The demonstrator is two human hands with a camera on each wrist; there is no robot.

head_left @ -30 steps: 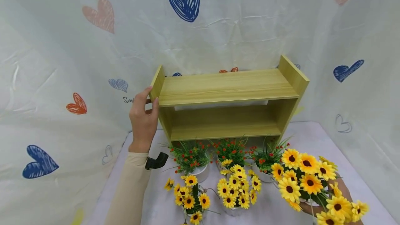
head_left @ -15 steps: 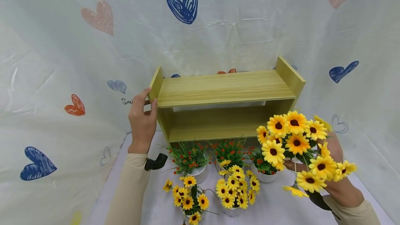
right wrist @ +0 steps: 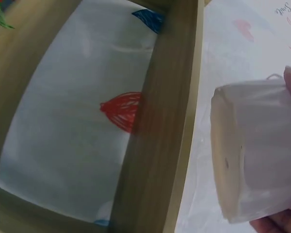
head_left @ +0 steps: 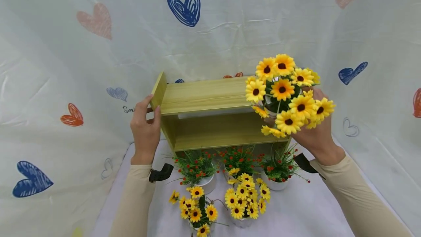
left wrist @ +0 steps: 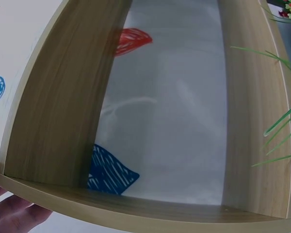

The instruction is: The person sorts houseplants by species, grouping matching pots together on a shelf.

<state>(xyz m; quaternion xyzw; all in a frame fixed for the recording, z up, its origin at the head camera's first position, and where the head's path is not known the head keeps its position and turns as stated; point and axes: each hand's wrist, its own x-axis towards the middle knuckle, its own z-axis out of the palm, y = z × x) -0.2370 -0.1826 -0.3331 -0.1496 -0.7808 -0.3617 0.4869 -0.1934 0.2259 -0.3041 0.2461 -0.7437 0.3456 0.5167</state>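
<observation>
White and squat, the pot [right wrist: 271,150] of yellow, dark-centred flowers [head_left: 282,89] is clamped between thumb and fingers of the right hand [head_left: 318,132], near the upper right end of the wooden shelf [head_left: 204,94]. Fingers and thumb of the left hand [head_left: 145,129] bend round the front edge of the shelf's flat left side panel, gripping it. Pale, straight-grained boards form two open tiers. Before them, on the pale bench [head_left: 309,193], stand three wispy red-dotted green plants [head_left: 239,159], then two bushy yellow-flowered plants [head_left: 243,197]. Creased, heart-printed cloth [head_left: 230,39] hangs behind.
</observation>
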